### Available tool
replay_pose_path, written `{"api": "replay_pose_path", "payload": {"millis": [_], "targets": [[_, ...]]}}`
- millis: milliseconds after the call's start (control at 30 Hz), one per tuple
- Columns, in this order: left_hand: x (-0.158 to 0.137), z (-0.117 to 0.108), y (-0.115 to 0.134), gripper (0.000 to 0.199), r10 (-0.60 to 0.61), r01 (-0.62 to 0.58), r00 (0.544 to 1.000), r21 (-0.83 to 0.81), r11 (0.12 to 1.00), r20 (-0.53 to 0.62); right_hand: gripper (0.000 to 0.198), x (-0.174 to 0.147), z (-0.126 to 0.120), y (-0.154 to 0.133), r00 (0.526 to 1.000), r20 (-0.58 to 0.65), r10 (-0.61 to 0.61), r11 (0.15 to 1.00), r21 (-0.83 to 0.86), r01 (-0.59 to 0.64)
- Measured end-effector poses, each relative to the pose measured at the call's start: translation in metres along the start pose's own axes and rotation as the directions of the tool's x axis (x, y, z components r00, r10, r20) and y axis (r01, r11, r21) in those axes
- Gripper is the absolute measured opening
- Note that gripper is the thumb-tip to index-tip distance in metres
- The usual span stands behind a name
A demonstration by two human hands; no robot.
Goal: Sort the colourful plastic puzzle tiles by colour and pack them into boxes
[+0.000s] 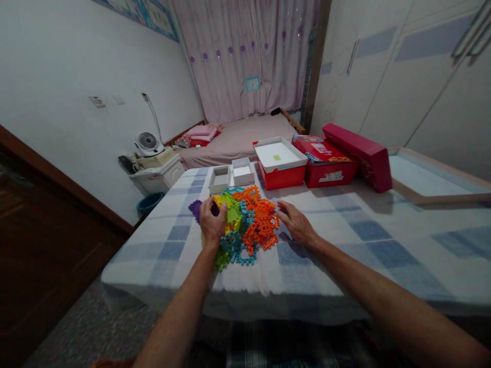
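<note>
A heap of plastic interlocking building pieces with toothed edges lies on the table, with orange pieces (264,220) on the right, teal pieces (232,243) in the middle, and yellow-green pieces (232,212) and purple pieces (195,208) on the left. My left hand (213,224) rests over the heap's left side, thumb and forefinger apart with purple showing in the gap; its other fingers are partly hidden. At the right edge of the orange pieces, my right hand (297,225) lies low with fingers stretched out, its fingertips beside or touching them.
Behind the heap stand two small open white boxes (242,171). A red box with a white tray-like lid (280,153), another red box (332,173) and a leaning crimson box (360,156) line the back right. A large shallow tray (433,198) sits at far right. The checked tablecloth (172,276) hangs over the front edge.
</note>
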State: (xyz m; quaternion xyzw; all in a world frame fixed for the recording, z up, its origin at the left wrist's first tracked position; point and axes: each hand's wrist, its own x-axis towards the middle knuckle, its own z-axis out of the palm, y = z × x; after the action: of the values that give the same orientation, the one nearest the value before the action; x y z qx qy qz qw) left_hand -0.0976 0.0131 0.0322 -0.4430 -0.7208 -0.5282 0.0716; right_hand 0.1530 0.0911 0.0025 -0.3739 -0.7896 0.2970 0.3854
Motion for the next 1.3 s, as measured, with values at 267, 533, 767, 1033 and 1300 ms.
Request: {"api": "replay_pose_path", "payload": {"millis": [267, 533, 767, 1033, 1300], "targets": [[-0.019, 0.045, 0.05, 0.027, 0.146, -0.14, 0.976, -0.048, 0.989, 0.16, 0.051, 0.001, -0.003, -0.005, 0.995, -0.052, 0.083, 0.988, 0.137, -0.075], [-0.02, 0.081, 0.103, 0.022, 0.206, -0.168, 0.91, -0.133, 0.977, 0.361, 0.05, 0.003, -0.003, 0.0, 0.977, -0.167, 0.136, 0.979, 0.176, -0.106], [-0.042, -0.017, 0.076, 0.039, 0.249, -0.205, 0.905, -0.159, 0.966, 0.346, 0.05, 0.002, -0.003, 0.001, 0.971, -0.2, 0.13, 0.984, 0.149, -0.101], [-0.142, -0.067, 0.023, 0.065, -0.09, 0.059, 0.914, 0.088, 0.994, 0.397, 0.048, 0.002, -0.002, 0.0, 0.983, -0.145, 0.113, 0.989, 0.108, -0.098], [-0.143, -0.016, 0.073, 0.069, -0.044, 0.083, 0.868, -0.056, 0.995, 0.494, 0.051, 0.001, -0.003, -0.001, 0.984, -0.143, 0.109, 0.989, 0.116, -0.093]]}}
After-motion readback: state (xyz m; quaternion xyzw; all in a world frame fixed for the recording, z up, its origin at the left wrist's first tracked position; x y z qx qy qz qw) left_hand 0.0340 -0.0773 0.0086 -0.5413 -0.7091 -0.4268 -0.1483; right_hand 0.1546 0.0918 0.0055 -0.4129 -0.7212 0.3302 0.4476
